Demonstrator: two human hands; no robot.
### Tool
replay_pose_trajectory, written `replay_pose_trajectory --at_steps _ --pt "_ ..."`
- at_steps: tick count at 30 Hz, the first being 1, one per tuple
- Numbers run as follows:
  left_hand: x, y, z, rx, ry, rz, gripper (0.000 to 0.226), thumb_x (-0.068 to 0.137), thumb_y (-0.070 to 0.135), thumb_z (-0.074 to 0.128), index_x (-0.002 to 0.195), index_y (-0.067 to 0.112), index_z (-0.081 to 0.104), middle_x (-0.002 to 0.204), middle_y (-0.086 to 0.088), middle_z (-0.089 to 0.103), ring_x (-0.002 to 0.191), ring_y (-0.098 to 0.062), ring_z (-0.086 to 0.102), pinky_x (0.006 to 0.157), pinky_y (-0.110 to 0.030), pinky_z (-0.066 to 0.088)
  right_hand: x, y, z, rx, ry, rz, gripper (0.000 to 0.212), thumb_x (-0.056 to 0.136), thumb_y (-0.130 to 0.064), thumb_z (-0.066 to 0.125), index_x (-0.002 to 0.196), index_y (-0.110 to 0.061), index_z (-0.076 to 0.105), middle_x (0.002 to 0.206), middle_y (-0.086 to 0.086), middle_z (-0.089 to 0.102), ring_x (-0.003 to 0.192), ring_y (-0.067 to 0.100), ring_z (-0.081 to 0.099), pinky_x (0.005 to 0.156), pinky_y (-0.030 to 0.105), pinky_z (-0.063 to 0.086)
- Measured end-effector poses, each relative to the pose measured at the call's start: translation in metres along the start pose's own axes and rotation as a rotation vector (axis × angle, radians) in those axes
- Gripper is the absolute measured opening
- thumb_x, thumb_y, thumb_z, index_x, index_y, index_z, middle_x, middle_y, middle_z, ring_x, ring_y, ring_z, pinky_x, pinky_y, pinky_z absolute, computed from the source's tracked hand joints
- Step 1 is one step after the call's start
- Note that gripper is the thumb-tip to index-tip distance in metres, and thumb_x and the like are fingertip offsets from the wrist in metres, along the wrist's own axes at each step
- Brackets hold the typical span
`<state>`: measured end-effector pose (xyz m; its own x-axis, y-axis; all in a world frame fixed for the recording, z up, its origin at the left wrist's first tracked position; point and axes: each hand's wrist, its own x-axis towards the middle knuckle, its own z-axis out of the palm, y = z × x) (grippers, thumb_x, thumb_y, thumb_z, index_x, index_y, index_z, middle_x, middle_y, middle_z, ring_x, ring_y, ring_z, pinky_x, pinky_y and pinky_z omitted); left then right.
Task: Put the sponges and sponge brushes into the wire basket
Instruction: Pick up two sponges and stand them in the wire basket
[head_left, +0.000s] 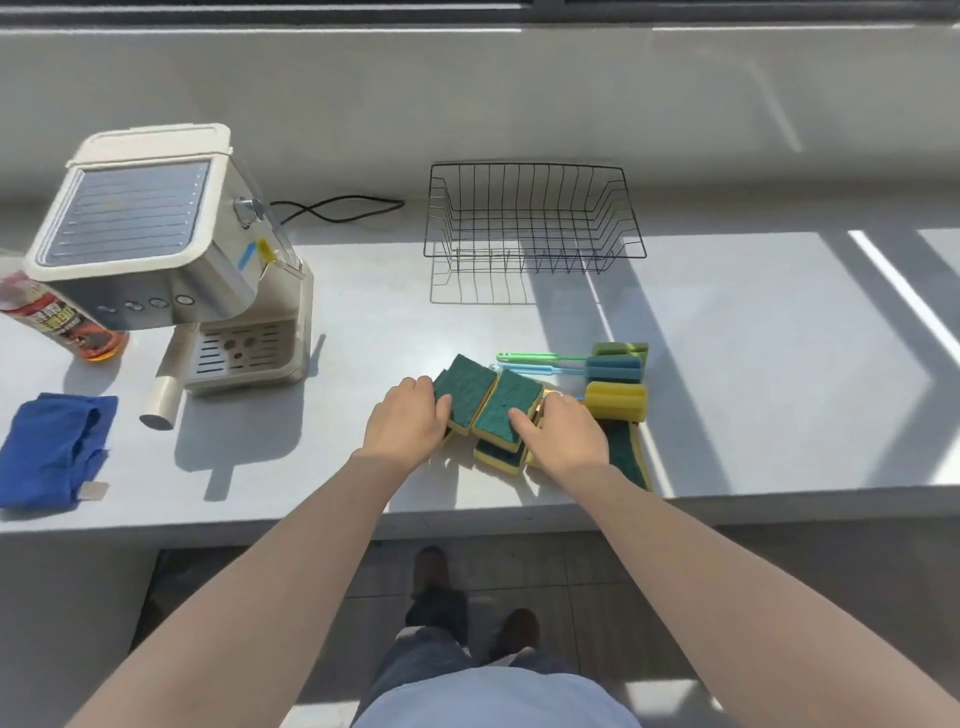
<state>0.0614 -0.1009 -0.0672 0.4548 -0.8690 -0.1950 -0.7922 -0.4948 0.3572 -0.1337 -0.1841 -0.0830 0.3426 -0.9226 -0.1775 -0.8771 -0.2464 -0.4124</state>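
Note:
Several green-and-yellow sponges lie in a pile near the counter's front edge. My left hand (408, 423) grips one sponge (467, 389) at its left side. My right hand (563, 434) grips the neighbouring sponge (501, 408), thumb on its green top. More sponges (501, 454) lie under and beside them, one (626, 457) to the right of my wrist. Three sponge brushes rest just behind: green-handled (540, 357), blue (608, 368) and yellow-headed (618, 401). The black wire basket (535, 169) stands empty further back on the counter.
A coffee machine (171, 244) stands at the left with its cord (337, 208) trailing toward the basket. A red-labelled can (57, 322) and a blue cloth (52, 447) lie at the far left. The counter's front edge (467, 519) runs just below the pile.

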Motion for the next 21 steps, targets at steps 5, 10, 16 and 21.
replay_pose_trajectory --at_steps 5,10,16,21 --pt "0.021 -0.011 0.005 -0.088 -0.034 0.032 0.033 0.100 0.038 0.044 0.094 0.008 0.056 0.093 -0.007 0.055 0.084 -0.028 0.055 0.071 -0.044 0.051 0.005 -0.005 0.008 0.035 -0.021 0.093 0.047 0.089 -0.065 0.048 0.069 -0.023 0.043 0.065 -0.005 0.053 0.058 0.014 0.051 0.044 0.030 0.029" --pt "0.035 -0.019 0.012 -0.200 -0.069 0.061 0.027 0.099 0.036 0.050 0.086 0.012 0.052 0.080 -0.002 0.054 0.069 -0.020 0.053 0.055 -0.034 0.039 0.012 -0.012 0.016 0.090 -0.037 0.180 0.046 0.089 -0.066 0.047 0.076 -0.022 0.045 0.069 -0.004 0.055 0.063 0.014 0.052 0.048 0.032 0.031" --pt "0.041 -0.028 0.021 -0.372 -0.149 0.030 0.023 0.099 0.032 0.053 0.086 0.014 0.048 0.077 0.000 0.055 0.067 -0.014 0.051 0.053 -0.030 0.034 0.013 -0.018 0.025 0.172 -0.017 0.248 0.039 0.095 -0.056 0.048 0.084 -0.019 0.045 0.076 0.000 0.059 0.069 0.018 0.056 0.054 0.037 0.040" --pt "0.048 -0.031 0.019 -0.487 -0.201 0.000 0.022 0.099 0.030 0.055 0.089 0.011 0.049 0.078 0.001 0.055 0.069 -0.014 0.051 0.055 -0.029 0.036 0.018 -0.029 0.025 0.342 0.024 0.301 0.027 0.099 -0.041 0.051 0.090 -0.016 0.048 0.078 0.004 0.060 0.073 0.022 0.058 0.066 0.041 0.048"
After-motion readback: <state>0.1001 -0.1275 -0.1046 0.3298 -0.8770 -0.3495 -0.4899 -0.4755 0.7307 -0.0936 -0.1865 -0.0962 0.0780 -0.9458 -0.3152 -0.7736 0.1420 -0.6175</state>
